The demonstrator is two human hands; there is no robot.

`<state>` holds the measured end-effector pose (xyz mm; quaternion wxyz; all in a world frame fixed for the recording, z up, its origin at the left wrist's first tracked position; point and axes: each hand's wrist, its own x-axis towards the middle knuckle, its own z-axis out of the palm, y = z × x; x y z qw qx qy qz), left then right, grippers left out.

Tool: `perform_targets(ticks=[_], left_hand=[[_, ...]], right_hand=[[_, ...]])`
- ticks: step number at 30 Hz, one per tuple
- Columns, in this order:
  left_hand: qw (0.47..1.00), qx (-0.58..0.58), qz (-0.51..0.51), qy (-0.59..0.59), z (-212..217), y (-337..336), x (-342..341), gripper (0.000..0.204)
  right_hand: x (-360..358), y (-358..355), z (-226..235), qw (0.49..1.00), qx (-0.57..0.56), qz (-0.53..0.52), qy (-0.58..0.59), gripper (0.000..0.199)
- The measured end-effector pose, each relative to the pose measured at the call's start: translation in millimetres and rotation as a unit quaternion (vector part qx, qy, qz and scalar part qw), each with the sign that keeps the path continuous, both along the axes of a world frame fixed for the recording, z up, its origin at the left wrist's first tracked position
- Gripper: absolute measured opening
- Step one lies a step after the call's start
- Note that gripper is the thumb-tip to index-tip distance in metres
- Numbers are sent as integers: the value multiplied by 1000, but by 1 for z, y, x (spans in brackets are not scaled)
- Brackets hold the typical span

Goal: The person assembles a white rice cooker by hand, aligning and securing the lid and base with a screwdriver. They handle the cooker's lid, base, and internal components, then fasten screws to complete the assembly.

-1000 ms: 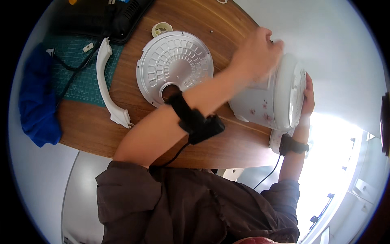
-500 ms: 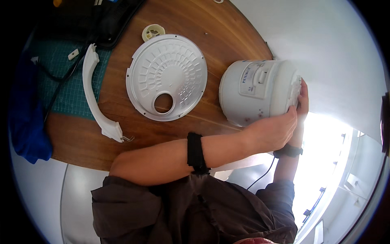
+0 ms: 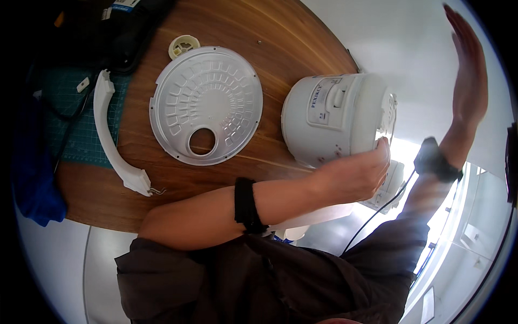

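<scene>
A white rice cooker (image 3: 324, 129) lies on its side on the wooden table, its front panel and switch facing up. My left hand (image 3: 359, 173) reaches across to the cooker's right end, fingers bent and pressed together at its lower edge. What lies under the fingertips is hidden. My right hand (image 3: 470, 81) is raised away to the right beside the white wall, fingers stretched out, holding nothing. Left of the cooker rests a round silver metal plate (image 3: 178, 116) with an embossed pattern and one large hole.
A curved white handle (image 3: 110, 140) with a bent metal end lies left of the plate. Behind the plate sits a small cream round part (image 3: 183, 46). Farther left are a green cutting mat (image 3: 81, 146), a black case (image 3: 132, 43) and blue cloth (image 3: 38, 178). A black cord (image 3: 377, 213) hangs at right.
My right hand has left the cooker's right end and swung up and out to the right. My left hand stays at the cooker. The whole view has shifted slightly.
</scene>
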<state>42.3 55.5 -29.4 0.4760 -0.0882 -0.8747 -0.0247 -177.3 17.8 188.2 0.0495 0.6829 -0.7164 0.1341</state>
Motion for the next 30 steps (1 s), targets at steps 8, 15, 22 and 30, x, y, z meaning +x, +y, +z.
perform_targets(ticks=[8,15,22,30], left_hand=[[1000,14,-2,18,-4,2,-3,37],[1000,5,-3,15,-4,5,-2,42],[1000,-5,18,14,-8,3,-4,41],[1000,5,-1,6,-4,6,-3,41]], right_hand=[[26,-8,-131,963,224,32,-144,50],[46,-16,-91,961,219,42,-164,56],[97,-38,-56,966,243,82,-12,63],[89,-38,-101,948,294,114,28,54]])
